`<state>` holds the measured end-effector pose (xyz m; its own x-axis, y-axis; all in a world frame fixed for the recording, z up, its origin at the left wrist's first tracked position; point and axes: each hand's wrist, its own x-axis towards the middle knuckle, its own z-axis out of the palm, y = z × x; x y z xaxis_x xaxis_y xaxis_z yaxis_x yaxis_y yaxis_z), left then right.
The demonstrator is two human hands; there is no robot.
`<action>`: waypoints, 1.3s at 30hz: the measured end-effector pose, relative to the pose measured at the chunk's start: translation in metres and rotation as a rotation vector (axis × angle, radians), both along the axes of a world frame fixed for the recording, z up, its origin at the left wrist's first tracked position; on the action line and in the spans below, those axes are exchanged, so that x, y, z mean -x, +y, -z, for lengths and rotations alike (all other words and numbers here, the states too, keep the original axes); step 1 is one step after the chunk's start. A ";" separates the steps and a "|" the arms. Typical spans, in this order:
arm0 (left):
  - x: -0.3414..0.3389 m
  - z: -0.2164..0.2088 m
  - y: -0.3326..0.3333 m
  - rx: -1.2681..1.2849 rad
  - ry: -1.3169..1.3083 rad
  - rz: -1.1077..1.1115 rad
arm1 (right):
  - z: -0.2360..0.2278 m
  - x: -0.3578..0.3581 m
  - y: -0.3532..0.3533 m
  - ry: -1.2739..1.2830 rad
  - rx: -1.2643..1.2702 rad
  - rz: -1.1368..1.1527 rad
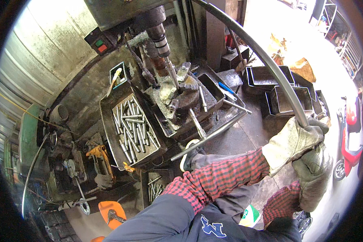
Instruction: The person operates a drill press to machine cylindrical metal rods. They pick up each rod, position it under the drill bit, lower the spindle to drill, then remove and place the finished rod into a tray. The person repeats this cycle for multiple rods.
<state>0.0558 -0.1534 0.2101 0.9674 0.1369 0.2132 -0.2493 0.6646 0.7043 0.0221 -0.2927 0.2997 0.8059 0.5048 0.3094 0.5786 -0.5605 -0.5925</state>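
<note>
Both my hands are at the right, in pale work gloves with red checked sleeves behind them. My left hand [291, 142] is wrapped around the lower end of a long metal lever [272, 66], which runs up to the drill press [159, 40]. Pressed close below it, my right hand [312, 175] is closed at the lever's end, its fingers partly hidden. The press's drill bit [172, 72] reaches down to a round clamping fixture [183, 99] strewn with metal chips. A metal pin [203, 99] stands beside the fixture.
Left of the fixture, a metal tray [105, 121] holds many short steel pins [133, 125]. A switch box [99, 42] hangs by the wall. A handle bar [209, 137] juts out in front. Metal bins [288, 101] stand at right; a red scooter [353, 141] is beyond.
</note>
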 end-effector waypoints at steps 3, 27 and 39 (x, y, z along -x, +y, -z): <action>0.003 0.001 0.000 -0.004 0.022 -0.023 | 0.005 -0.001 0.003 -0.055 0.029 -0.023; 0.016 -0.009 0.020 -0.097 0.063 0.036 | 0.006 -0.004 0.008 -0.188 0.114 -0.205; 0.017 -0.051 0.025 -0.151 -0.036 0.019 | -0.020 -0.009 -0.019 -0.048 0.144 -0.215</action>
<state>0.0386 -0.1280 0.2615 0.9608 0.0821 0.2647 -0.2645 0.5567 0.7875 0.0307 -0.3115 0.3193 0.6617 0.7044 0.2569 0.7188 -0.4987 -0.4844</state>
